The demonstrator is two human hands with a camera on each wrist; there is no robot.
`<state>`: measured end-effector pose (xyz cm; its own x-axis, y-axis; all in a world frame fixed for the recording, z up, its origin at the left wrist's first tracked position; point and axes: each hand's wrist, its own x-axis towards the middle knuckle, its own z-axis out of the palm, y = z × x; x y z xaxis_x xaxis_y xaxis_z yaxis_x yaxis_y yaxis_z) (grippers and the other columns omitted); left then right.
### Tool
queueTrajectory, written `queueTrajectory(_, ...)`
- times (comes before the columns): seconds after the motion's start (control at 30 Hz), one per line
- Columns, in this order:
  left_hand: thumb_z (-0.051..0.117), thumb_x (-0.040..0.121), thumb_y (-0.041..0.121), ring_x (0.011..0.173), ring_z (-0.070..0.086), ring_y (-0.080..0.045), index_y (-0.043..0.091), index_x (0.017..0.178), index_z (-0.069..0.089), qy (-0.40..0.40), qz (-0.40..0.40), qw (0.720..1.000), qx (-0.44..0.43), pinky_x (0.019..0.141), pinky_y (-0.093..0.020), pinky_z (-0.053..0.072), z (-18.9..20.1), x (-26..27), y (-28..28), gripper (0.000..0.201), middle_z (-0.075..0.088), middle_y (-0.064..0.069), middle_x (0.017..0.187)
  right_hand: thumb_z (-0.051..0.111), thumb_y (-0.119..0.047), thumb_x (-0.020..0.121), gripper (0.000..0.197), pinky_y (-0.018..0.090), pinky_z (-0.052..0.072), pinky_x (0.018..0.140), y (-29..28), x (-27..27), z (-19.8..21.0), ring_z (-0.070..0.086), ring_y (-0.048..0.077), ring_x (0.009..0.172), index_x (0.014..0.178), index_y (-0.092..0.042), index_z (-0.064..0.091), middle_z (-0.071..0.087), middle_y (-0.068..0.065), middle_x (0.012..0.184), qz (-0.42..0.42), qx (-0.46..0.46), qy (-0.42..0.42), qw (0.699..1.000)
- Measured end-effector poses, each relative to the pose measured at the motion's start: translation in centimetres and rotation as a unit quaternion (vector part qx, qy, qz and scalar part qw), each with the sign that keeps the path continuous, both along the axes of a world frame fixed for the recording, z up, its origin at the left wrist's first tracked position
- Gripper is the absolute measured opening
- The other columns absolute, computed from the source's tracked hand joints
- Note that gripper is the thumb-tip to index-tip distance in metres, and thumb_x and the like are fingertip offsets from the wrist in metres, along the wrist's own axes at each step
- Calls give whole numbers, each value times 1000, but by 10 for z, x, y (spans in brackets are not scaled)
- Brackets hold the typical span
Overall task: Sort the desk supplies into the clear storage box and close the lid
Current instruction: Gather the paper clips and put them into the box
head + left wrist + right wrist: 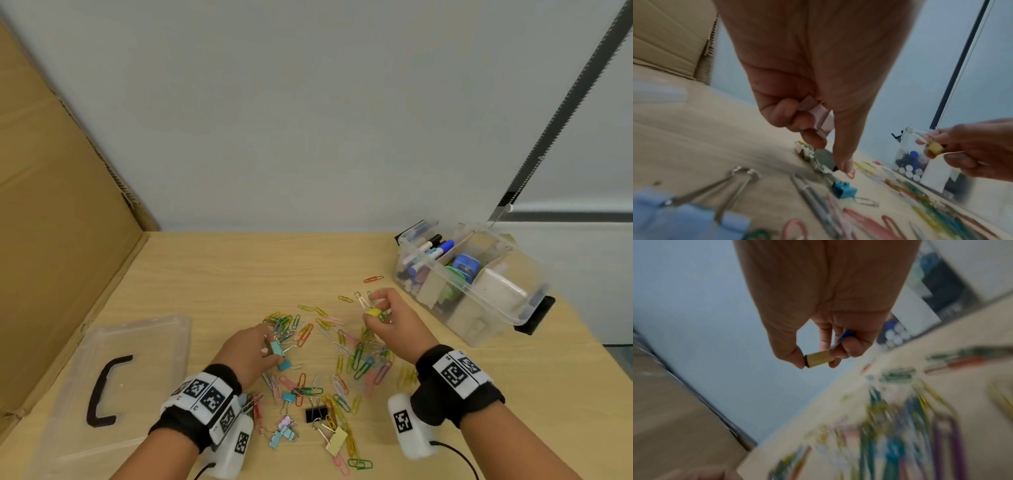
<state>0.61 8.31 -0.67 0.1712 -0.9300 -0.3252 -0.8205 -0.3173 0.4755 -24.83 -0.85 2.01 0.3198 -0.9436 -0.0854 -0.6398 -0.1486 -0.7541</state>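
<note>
The clear storage box (479, 294) stands open at the far right of the bench (212, 274), its compartments holding markers, a blue item and white blocks. Well to the left of the box, at the bench's left edge, lies its clear lid (137, 342) with the black handle up. Between box and lid spreads a scatter of coloured paper clips (356, 356) and binder clips. Nearest the box, the right hand (390, 318) is raised over the scatter, thumb and fingers (789, 353) pinching a yellow binder clip (372, 311). Farther from the box, the left hand (246, 353) holds a pale pink binder clip (822, 120) under curled fingers (785, 110) while its fingertips touch a light blue binder clip (276, 348) in the scatter.
</note>
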Motion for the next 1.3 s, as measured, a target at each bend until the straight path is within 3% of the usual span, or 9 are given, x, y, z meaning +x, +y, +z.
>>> queueTrajectory(0.1, 67, 84, 35, 81, 58, -5, 26, 104, 52, 40, 26, 998, -44, 61, -15, 40, 9, -4, 4, 27, 59, 10, 88, 59, -23, 90, 27, 17, 38, 56, -2, -25, 40, 43, 6, 59, 115, -27, 51, 48, -10, 102, -4, -87, -26, 996)
queueTrajectory(0.27, 67, 85, 33, 69, 55, -3, 22, 103, 54, 65, 37, 992, -100, 57, -17, 40, 23, -22, 4, 24, 57, 10, 78, 60, -12, 84, 25, 27, 39, 78, -50, -103, 88, 50, 18, 76, 109, -16, 56, 45, 6, 112, -124, -221, 7, 967)
queueTrajectory(0.4, 68, 84, 34, 79, 63, -19, 24, 98, 55, 95, 44, 989, -104, 69, -33, 51, 29, -48, -1, 22, 64, -2, 85, 58, -10, 86, 30, 34, 38, 94, -96, -166, 91, 50, 27, 86, 116, -6, 52, 37, 18, 127, -200, -158, 86, 963)
queueTrajectory(0.53, 67, 84, 36, 75, 62, -17, 28, 99, 54, 107, 25, 989, -104, 62, -26, 47, 29, -73, -4, 21, 64, -2, 84, 53, -13, 90, 32, 40, 37, 100, -126, -188, 68, 52, 38, 109, 121, -6, 48, 34, 19, 132, -166, -77, 163, 970)
queueTrajectory(0.7, 65, 85, 37, 65, 56, -10, 32, 97, 52, 111, -1, 988, -109, 65, -25, 48, 30, -101, -8, 19, 59, 1, 75, 41, -6, 92, 34, 33, 37, 99, -128, -193, 47, 50, 30, 117, 122, -11, 56, 48, 14, 128, -67, -37, 219, 973)
queueTrajectory(0.87, 64, 85, 39, 68, 57, -5, 33, 99, 52, 106, -6, 988, -115, 70, -22, 50, 34, -117, -10, 20, 57, 6, 78, 46, -5, 87, 32, 42, 41, 98, -112, -212, 30, 44, 31, 115, 117, -9, 59, 50, 12, 123, -185, -195, 170, 948)
queueTrajectory(1.03, 62, 85, 42, 69, 59, -6, 37, 101, 50, 95, -32, 985, -142, 66, -19, 51, 65, -147, -26, 21, 60, 5, 81, 39, -16, 97, 48, 41, 36, 101, -100, -215, 4, 44, 37, 121, 143, -4, 31, 34, 19, 140, -244, -119, 58, 961)
queueTrajectory(1.17, 60, 88, 39, 67, 58, 5, 34, 109, 49, 90, -84, 974, -191, 55, -11, 44, 102, -197, -66, 24, 58, 10, 83, 36, -16, 98, 47, 39, 42, 92, -89, -205, -7, 50, 34, 115, 143, -6, 30, 34, 15, 138, -263, -149, 16, 953)
queueTrajectory(1.3, 59, 88, 35, 89, 59, -13, 23, 112, 51, 16, -175, 961, -213, 72, -23, 43, 122, -264, -129, 28, 61, 5, 102, 35, -17, 97, 47, 41, 46, 93, -82, -198, -12, 51, 35, 113, 142, -4, 30, 32, 14, 138, -266, -165, -11, 950)
